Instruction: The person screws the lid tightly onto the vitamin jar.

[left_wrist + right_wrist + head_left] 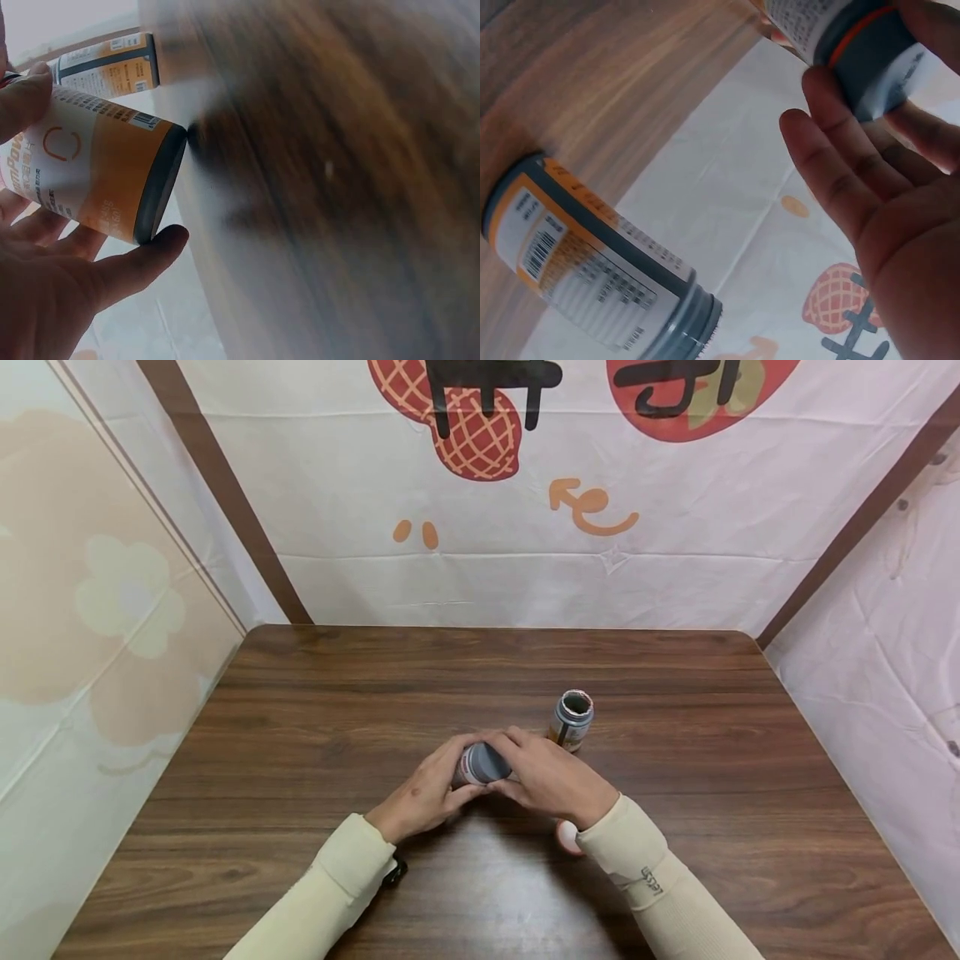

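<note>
A tilted bottle with an orange-and-white label and a grey screw cap is held between both hands over the table. My left hand grips the bottle's body, thumb on one side and fingers on the other. On the cap, my right hand holds with thumb and fingertips, two of its fingers standing less bent in the right wrist view. Just beyond the right hand stands a second, similar bottle, upright and uncapped, its rim ragged. Whether the tilted bottle's base touches the table cannot be told.
A small white disc with a red rim lies on the wooden table, partly under the right sleeve. Printed cloth walls enclose the table's back and sides. A dark band shows at the left wrist.
</note>
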### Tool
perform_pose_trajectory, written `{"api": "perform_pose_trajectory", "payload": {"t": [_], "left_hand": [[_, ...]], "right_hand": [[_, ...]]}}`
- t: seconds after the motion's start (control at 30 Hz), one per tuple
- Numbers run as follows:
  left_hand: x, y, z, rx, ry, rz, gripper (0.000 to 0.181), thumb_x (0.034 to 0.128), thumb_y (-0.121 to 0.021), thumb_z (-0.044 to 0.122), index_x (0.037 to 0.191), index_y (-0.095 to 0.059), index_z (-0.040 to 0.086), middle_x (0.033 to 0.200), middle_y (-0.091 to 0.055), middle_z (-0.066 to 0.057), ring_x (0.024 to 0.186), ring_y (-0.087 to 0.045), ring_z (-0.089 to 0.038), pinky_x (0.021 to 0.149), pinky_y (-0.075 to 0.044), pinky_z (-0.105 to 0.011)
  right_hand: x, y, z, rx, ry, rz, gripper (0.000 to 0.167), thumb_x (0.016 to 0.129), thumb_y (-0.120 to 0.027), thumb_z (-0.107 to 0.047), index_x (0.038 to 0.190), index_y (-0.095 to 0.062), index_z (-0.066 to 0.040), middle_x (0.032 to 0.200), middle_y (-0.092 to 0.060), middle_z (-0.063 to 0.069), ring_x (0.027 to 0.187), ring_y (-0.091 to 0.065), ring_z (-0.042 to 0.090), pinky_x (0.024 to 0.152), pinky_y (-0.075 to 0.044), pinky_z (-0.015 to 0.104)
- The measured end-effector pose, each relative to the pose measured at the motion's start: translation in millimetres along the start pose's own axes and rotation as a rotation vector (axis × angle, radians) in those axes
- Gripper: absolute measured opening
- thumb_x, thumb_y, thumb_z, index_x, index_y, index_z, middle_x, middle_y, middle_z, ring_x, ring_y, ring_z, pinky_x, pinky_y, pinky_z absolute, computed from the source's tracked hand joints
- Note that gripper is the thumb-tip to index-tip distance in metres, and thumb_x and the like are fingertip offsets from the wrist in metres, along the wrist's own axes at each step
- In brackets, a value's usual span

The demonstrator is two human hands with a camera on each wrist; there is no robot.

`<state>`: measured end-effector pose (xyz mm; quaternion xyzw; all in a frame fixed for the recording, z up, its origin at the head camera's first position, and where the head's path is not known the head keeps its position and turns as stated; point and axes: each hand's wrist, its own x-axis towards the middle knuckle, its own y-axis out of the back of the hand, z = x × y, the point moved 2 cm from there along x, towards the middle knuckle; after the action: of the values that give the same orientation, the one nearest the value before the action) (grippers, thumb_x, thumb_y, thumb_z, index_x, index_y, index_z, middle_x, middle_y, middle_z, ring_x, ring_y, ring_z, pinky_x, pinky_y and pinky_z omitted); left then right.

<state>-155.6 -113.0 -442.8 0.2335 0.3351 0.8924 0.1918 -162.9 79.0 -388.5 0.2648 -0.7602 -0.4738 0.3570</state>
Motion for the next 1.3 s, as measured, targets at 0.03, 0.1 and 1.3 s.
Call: {"api": "perform_pose_trajectory", "payload": {"t": [0.03,0.1,1.3], "left_hand": [[0.2,0.1,-0.1,-0.007,0.004,0.002,0.059,0.0888,-0.077,0.008,0.138,-0.044,0.005,0.131,-0.054,-0.011,0.111,-0.057,-0.022,0.089,-0.051,-0.042],[0.5,0.1,-0.1,-0.019,0.012,0.006,0.057,0.0889,-0.076,0.006,0.136,-0.045,0.004,0.131,-0.054,-0.013,0.111,-0.057,-0.024,0.09,-0.051,-0.042],[14.5,26.8,-40.0,-0.156,0.359,0.139,0.066,0.0978,-0.067,0.017,0.149,-0.03,0.0,0.144,-0.045,-0.026,0.134,-0.045,-0.038,0.105,-0.04,-0.053]], "right_hand": [[-0.1,0,0,0.019,-0.012,-0.002,0.059,0.085,-0.082,-0.02,0.133,-0.054,-0.001,0.11,-0.063,0.01,0.091,-0.063,0.019,0.08,-0.053,0.032],[-0.5,-1,1,0.052,-0.037,-0.003,0.06,0.086,-0.082,-0.022,0.134,-0.053,0.001,0.112,-0.063,0.011,0.093,-0.063,0.019,0.081,-0.053,0.032],[29.5,-31,20,0.202,-0.189,-0.267,0.074,0.1,-0.063,-0.031,0.156,-0.026,-0.001,0.152,-0.043,0.017,0.136,-0.045,0.027,0.11,-0.037,0.04]]}}
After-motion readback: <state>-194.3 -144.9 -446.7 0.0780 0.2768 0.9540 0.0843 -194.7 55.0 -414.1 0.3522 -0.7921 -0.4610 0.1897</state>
